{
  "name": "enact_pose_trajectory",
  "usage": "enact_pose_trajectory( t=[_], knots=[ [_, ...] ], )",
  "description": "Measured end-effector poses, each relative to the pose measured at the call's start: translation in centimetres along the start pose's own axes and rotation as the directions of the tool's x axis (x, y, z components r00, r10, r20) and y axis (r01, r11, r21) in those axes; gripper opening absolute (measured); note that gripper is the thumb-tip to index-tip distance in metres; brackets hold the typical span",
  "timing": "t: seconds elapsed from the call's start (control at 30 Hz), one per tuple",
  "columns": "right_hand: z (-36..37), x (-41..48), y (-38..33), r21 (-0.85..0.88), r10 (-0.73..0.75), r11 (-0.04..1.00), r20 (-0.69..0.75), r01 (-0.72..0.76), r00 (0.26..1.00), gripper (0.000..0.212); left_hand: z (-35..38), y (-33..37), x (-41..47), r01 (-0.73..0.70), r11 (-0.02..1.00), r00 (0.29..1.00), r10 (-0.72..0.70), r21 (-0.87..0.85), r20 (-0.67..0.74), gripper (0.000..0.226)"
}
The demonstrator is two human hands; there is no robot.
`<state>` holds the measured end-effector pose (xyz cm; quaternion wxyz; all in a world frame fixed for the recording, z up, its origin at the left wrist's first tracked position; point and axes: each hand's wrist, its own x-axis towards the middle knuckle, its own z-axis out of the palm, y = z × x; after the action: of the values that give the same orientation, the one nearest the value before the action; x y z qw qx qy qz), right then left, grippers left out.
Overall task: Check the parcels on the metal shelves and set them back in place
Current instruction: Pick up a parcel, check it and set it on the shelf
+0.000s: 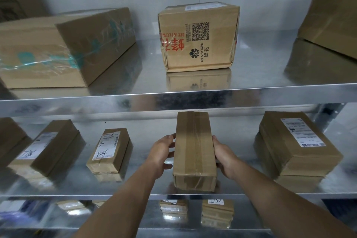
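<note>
A long, narrow cardboard parcel [194,150] sealed with brown tape lies lengthwise on the middle metal shelf [146,189], no label showing on its top. My left hand [163,155] grips its left side, thumb near the lower edge and fingers curled round the upper part. My right hand [225,157] grips the right side the same way. The parcel's near end sits close to the shelf's front edge.
On the same shelf stand a small parcel marked 786 [109,150], a larger labelled one [50,147] at left and a stacked labelled parcel [295,143] at right. The upper shelf holds a Bee & Flower box [199,36] and two big cartons [63,48] [330,19]. More parcels [217,213] lie below.
</note>
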<state>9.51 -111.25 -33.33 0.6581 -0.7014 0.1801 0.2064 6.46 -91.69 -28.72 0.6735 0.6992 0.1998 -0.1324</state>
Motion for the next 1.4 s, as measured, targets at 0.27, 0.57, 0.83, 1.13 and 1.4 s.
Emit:
enact_pose_trajectory(
  t=[0.27, 0.57, 0.83, 1.13, 1.4],
  knots=[
    [0.2, -0.6, -0.5, 0.073, 0.02, 0.997, 0.041, -0.023, 0.999, 0.072, 0.0, -0.2, -0.2, -0.054, 0.998, 0.998, 0.054, -0.016, -0.02, 0.028],
    [0.3, -0.3, -0.7, 0.065, 0.036, 0.997, 0.077, -0.042, 0.996, 0.062, -0.2, -0.2, 0.1, -0.05, 0.999, 0.998, 0.05, 0.017, -0.031, 0.03],
    [-0.3, -0.8, -1.6, 0.16, 0.055, 0.986, -0.012, -0.052, 0.998, 0.052, -0.6, -0.3, 0.5, 0.016, 0.994, 0.994, -0.027, -0.107, -0.105, 0.026],
    [-0.2, 0.5, 0.1, 0.072, 0.006, 0.997, -0.096, 0.0, 0.995, 0.042, -0.9, 0.3, 0.1, 0.051, 0.978, 0.998, -0.058, -0.201, -0.028, 0.044],
    [0.2, 0.8, 0.5, 0.036, 0.028, 0.999, -0.12, -0.024, 0.992, 0.042, -0.9, 0.4, -0.2, 0.007, 0.979, 1.0, -0.002, -0.203, 0.021, 0.038]
  ],
)
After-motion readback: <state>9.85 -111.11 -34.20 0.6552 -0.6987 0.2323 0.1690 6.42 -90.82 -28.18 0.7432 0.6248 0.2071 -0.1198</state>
